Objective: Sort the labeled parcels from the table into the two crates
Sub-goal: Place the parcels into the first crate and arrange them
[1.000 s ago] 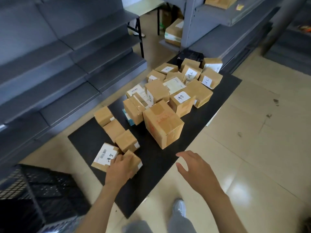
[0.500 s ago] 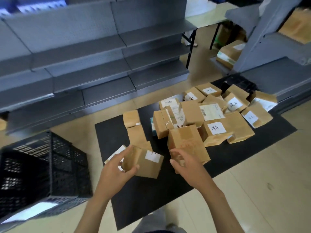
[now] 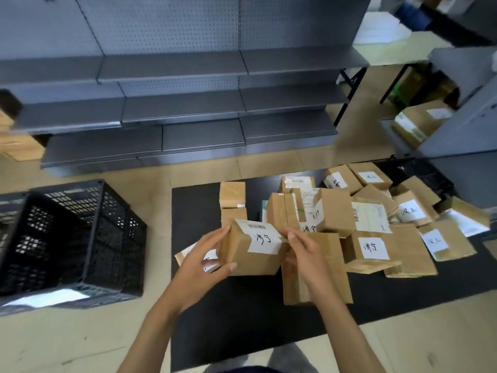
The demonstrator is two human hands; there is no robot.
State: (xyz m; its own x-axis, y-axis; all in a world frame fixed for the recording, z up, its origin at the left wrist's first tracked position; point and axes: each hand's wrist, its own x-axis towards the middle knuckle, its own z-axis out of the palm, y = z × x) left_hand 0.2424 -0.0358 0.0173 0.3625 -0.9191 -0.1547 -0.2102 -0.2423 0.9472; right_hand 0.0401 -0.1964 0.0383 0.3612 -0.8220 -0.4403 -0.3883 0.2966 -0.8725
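Observation:
A small brown parcel (image 3: pixel 250 254) with a handwritten white label is lifted above the black table (image 3: pixel 242 319). My left hand (image 3: pixel 200 261) grips its left side, thumb underneath and fingers on top. My right hand (image 3: pixel 302 251) holds its right end with curled fingers. Several more labeled cardboard parcels (image 3: pixel 373 232) lie heaped on the table's right half. One flat parcel (image 3: pixel 185 255) lies under my left hand. A black slotted crate (image 3: pixel 67 238) stands on the floor to the left of the table. A second black crate (image 3: pixel 419 173) shows behind the heap at the far right.
Grey metal shelving (image 3: pixel 183 103) runs along the back. More cardboard boxes (image 3: pixel 419 122) sit on a low shelf at the right, and others (image 3: pixel 16 141) at the far left. Beige floor tiles surround the table; my feet show at the bottom edge.
The parcel has risen off the table and turned its label up. My right hand moved from the big box onto the parcel's right end. The view swung left, showing more of the crate.

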